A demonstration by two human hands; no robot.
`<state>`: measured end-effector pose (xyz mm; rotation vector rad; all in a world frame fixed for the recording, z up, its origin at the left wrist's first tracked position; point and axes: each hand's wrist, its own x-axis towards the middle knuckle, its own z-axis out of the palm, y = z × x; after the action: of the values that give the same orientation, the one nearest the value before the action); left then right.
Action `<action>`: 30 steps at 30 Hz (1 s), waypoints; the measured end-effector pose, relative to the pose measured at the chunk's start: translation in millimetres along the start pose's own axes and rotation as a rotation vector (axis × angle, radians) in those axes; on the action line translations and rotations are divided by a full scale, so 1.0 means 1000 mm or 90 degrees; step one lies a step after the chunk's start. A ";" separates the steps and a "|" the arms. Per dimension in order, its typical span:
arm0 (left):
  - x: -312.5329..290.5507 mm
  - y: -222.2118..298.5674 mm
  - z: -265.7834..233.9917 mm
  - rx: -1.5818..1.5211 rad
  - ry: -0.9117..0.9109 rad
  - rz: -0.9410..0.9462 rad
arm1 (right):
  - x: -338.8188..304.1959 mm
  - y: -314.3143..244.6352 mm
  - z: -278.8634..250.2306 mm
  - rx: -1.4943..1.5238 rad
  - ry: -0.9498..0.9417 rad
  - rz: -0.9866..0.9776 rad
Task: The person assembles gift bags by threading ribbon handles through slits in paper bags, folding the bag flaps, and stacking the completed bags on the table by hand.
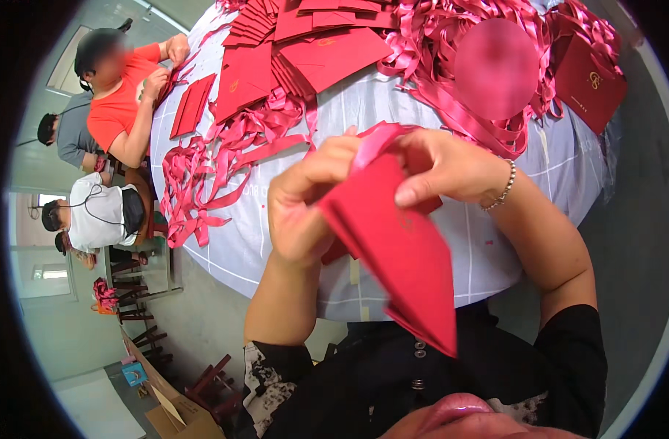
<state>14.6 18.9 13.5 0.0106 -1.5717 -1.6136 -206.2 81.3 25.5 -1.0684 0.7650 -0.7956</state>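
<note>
Head view: both hands hold a flat red paper bag (397, 245) above the near edge of the surface (290, 249). Left hand (305, 201) fingers clench its upper left edge; right hand (448, 167) fingers pinch the top and a pink ribbon (375, 143). Farther off lie loose ribbons (203, 175) and stacked red bags (312, 51); a person in red (119, 102) sits at the far left.
</note>
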 end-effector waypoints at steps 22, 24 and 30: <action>0.007 -0.014 0.002 0.633 0.051 -0.235 | 0.037 0.045 -0.083 -0.975 0.532 -0.284; 0.007 -0.015 -0.002 0.526 0.147 -0.332 | 0.034 0.045 -0.085 -0.977 0.538 -0.289; 0.013 -0.012 -0.011 0.720 0.264 -0.168 | 0.017 0.037 -0.084 -0.594 0.579 -0.232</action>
<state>5.8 1.2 8.7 1.1053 -1.9633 -0.6244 -261.7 39.9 -36.7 -1.7112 1.8623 -1.3121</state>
